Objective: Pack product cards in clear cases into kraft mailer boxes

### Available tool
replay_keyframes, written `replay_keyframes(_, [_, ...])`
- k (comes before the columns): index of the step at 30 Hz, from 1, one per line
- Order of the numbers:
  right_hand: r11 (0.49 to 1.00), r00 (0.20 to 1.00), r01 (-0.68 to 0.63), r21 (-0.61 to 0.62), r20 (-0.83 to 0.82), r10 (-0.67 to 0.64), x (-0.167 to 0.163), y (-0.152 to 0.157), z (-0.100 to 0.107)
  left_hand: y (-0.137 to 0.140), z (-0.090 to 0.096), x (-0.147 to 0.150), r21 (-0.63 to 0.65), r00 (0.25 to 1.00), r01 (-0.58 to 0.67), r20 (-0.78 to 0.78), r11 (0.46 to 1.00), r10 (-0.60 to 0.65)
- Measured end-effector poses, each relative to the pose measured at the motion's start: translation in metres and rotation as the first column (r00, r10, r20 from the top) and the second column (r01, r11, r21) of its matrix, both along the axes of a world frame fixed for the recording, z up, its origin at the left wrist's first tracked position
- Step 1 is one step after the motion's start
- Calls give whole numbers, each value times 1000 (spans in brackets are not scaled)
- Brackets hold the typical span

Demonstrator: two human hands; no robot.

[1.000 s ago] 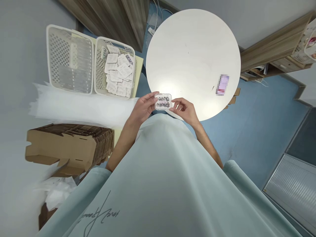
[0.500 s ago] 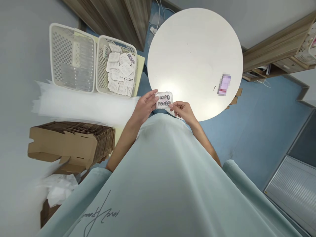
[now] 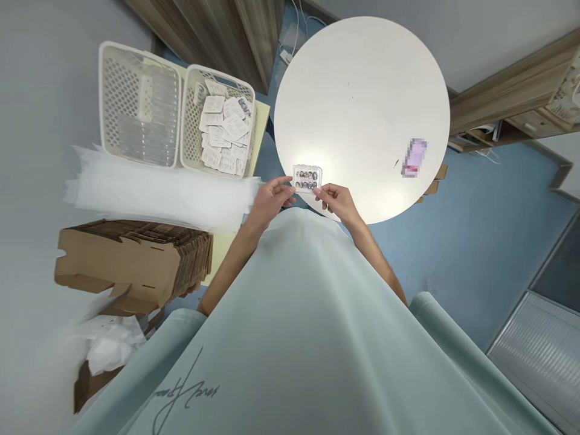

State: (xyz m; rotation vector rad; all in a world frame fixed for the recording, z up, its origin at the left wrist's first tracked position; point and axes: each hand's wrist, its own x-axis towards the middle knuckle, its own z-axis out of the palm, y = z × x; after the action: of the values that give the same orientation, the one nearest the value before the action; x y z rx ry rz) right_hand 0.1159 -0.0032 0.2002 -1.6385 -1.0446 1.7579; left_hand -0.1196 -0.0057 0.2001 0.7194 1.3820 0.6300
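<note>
A small clear plastic case (image 3: 308, 179) is held level over the near edge of the round table. Inside it lie two rows of dark, shiny oval pieces that look like press-on nails. My right hand (image 3: 336, 200) pinches its lower right corner between thumb and fingers. At the left edge of the case is my left hand (image 3: 272, 199), thumb and fingertips closed against its side. To the left, a white basket (image 3: 185, 130) holds many white printed cards (image 3: 226, 133), one showing dark oval pieces.
Another white basket (image 3: 103, 99) contains stacked clear plastic cases (image 3: 147, 136). White sheets (image 3: 167, 193) and folded cardboard boxes (image 3: 122, 260) lie nearer on the left. A blurred purple item (image 3: 414, 158) rests on the white round table (image 3: 357, 90).
The case has shifted slightly right and up in the view. My left thumb has slid off its face to the left edge, while my right hand keeps the lower right corner.
</note>
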Motion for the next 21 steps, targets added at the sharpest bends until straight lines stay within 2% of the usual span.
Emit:
replay_keyframes(5, [1000,1000,-20,-10,17,20,0,3,-12,5,-10,-2,6,999,31,-35,1000,-30])
replay_keyframes(8, [999,999,-12,-50,30,13,0,6,-27,9,-26,-4,-7,998,40,-44,999,-40])
replay_keyframes(14, [980,997,-24,-198,62,37,-5,16,-78,21,-85,2,-99,992,39,-113,994,-50])
replay_keyframes(18, [941,996,52,-333,91,-22,-14,23,-112,31,-127,12,-188,973,26,-221,982,-68])
replay_keyframes(21, [913,991,111,-394,115,-71,-22,28,-132,37,-148,19,-239,955,38,-277,970,-105])
